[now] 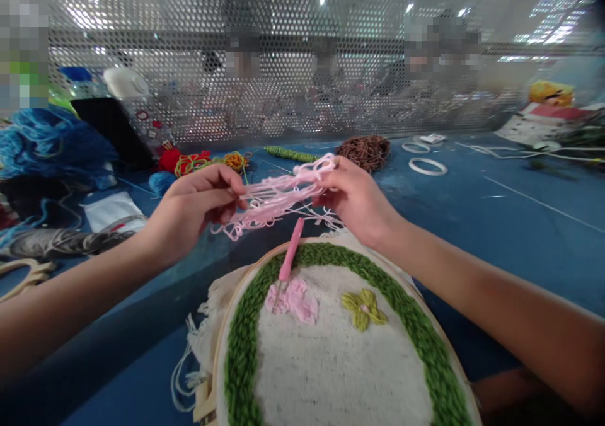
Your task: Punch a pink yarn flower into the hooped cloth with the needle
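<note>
A loose bundle of pale pink yarn stretches between my two hands above the far rim of an embroidery hoop. My left hand pinches one end, and my right hand grips the other, its fingertips partly hidden by strands. Below, white fabric in the hoop carries a thick green stitched border, a pink flower and a yellow-green flower. A pink-handled punch needle stands tilted, with its metal tip at the pink flower.
Blue yarn, a dark tablet-like panel and a bottle stand at left. Red yarn, a green skein and brown yarn lie at the back before a perforated metal screen. White rings lie to the right.
</note>
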`<act>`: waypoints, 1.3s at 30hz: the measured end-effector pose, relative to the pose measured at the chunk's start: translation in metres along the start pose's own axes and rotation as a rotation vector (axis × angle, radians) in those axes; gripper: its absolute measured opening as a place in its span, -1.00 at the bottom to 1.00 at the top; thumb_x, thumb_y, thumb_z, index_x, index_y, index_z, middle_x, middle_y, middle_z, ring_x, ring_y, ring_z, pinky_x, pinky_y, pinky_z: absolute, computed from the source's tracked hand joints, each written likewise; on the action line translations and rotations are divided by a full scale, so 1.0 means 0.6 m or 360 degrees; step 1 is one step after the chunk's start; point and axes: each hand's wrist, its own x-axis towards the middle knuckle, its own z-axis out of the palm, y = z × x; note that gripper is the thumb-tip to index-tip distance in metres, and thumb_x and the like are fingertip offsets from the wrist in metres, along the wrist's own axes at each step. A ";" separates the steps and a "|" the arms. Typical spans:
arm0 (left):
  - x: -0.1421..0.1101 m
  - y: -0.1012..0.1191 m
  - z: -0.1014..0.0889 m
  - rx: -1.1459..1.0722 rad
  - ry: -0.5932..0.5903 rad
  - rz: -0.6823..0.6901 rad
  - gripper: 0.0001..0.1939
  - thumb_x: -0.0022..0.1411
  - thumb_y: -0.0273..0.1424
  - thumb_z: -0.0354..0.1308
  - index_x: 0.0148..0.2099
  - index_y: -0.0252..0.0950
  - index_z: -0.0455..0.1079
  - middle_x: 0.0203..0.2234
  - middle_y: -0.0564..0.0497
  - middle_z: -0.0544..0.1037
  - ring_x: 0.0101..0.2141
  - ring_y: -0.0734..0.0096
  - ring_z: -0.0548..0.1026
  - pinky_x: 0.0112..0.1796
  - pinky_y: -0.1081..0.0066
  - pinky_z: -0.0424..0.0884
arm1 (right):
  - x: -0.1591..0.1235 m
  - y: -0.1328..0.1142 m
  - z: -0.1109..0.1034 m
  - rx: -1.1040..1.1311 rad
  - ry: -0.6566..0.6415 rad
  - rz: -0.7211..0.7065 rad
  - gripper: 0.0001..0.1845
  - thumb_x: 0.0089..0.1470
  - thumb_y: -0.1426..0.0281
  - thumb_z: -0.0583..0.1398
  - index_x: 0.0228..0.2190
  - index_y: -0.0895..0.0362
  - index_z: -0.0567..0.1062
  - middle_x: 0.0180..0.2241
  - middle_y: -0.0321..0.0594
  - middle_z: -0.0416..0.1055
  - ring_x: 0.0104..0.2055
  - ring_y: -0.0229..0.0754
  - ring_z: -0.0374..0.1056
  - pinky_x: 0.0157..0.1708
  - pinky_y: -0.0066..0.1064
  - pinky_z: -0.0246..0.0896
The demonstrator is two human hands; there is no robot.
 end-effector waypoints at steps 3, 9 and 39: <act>0.013 -0.010 -0.008 -0.0007 0.0115 -0.0004 -0.88 0.04 -0.61 0.10 -0.39 -0.30 0.35 -0.62 0.07 0.46 -0.62 0.57 0.36 -0.59 0.57 0.20 | 0.025 0.002 -0.021 0.0164 0.0328 0.0178 -0.90 -0.11 0.54 0.13 -0.54 0.13 0.29 -0.58 -0.34 0.25 -0.55 -0.32 0.20 -0.56 -0.47 0.18; 0.035 -0.019 -0.031 0.0167 0.0344 -0.0038 -0.88 0.07 -0.62 0.09 -0.36 -0.32 0.36 -0.56 0.07 0.47 -0.56 0.53 0.36 -0.52 0.50 0.21 | 0.061 0.015 -0.071 0.0253 0.0622 0.0220 -0.90 -0.06 0.50 0.09 -0.56 0.12 0.27 -0.62 -0.38 0.14 -0.60 -0.36 0.14 -0.57 -0.49 0.21; -0.013 -0.020 0.019 0.1492 -0.0752 -0.0133 -0.64 0.33 -0.15 -0.12 -0.33 -0.24 0.37 -0.49 0.07 0.43 -0.44 0.36 0.36 -0.41 0.40 0.19 | -0.032 -0.032 0.011 -0.0741 -0.1258 0.1230 -0.42 0.15 -0.04 0.06 -0.19 0.19 0.56 -0.61 -0.23 0.49 -0.80 -0.39 0.24 -0.85 -0.63 0.01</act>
